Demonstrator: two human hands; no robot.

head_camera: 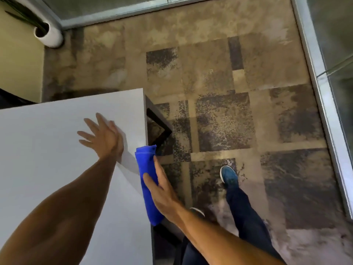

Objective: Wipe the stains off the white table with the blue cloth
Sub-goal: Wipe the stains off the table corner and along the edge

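Right hand (162, 186) flat, pinning blue cloth (148, 180) against desk (47, 142) side edge; cloth long axis follows edge. Left hand (104, 136) open, empty, on top. I see no stains; blur possible.

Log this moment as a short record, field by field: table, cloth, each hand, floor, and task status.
table: white table, top bare where visible, no stains discernible
cloth: blue cloth, folded, at the table's right edge
left hand: open, fingers spread, flat on the tabletop near the right edge
right hand: open palm pressing the cloth against the table's edge
floor: patterned carpet; blue shoe stepping beside the table
status: wiping along the edge; stains not visible
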